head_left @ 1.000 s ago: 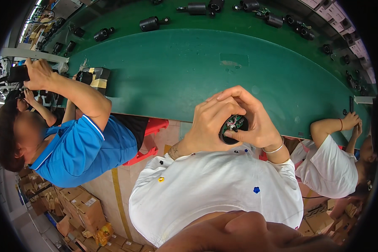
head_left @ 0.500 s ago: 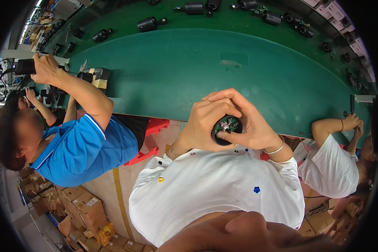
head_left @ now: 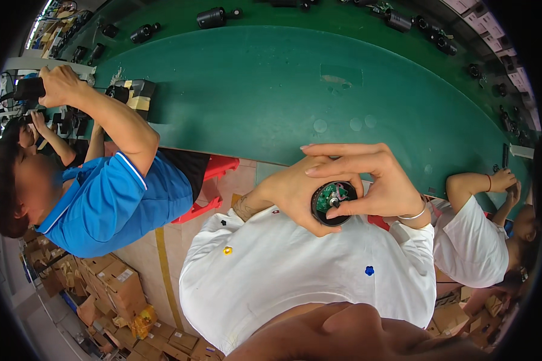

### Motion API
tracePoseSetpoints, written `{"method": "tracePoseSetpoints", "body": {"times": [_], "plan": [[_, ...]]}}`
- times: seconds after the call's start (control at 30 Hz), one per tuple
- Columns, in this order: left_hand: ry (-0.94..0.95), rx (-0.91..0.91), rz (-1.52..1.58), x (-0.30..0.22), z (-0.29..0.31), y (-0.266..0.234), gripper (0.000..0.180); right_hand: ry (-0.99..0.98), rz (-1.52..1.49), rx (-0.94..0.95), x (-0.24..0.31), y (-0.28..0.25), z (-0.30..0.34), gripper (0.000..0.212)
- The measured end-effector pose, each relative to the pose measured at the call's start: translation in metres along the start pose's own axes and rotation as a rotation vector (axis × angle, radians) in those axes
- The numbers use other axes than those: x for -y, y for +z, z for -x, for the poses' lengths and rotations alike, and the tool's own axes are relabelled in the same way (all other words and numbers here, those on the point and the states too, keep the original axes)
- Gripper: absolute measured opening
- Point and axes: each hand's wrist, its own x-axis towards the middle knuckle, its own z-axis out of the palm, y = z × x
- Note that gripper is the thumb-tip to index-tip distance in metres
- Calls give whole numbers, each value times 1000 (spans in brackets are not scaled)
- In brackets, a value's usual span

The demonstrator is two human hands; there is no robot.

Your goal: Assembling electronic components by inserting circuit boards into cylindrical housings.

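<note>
A short black cylindrical housing faces up at me just off the bench's near edge. Inside its open end sit a green circuit board and a shiny metal piece near the middle. My left hand is closed round the left side of the housing. From the right, my right hand curls about it, the thumb reaching over the rim to the metal piece. Its upper fingers stretch across toward the back of my left hand; the lower ones are partly hidden behind the housing.
Before me lies a green bench top. Along its far side runs a darker green strip carrying several black cylindrical parts. A co-worker in a blue shirt works at left; another in white at right. A red stool stands at left.
Both hands and the housing have moved slightly right and nearer to me. The right hand's upper fingers have straightened and spread, and more of the circuit board shows. The view has shifted a little.
</note>
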Motion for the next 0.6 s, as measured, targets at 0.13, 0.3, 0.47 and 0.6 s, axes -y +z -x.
{"method": "tracePoseSetpoints", "body": {"times": [0.13, 0.3, 0.47, 0.6], "plan": [[-196, 54, 76, -3, 6, -2, 38, 78, 14, 15, 1, 0, -5, 69], [-224, 53, 2, -7, 3, -9, 37, 58, 37, -20, -5, 0, -7, 70], [-269, 93, 12, -14, -4, -10, 37, 50, -39, 3, -7, -2, -5, 68], [-185, 82, -27, -14, -6, -7, 36, 35, -69, 0, -8, -1, -2, 67]]}}
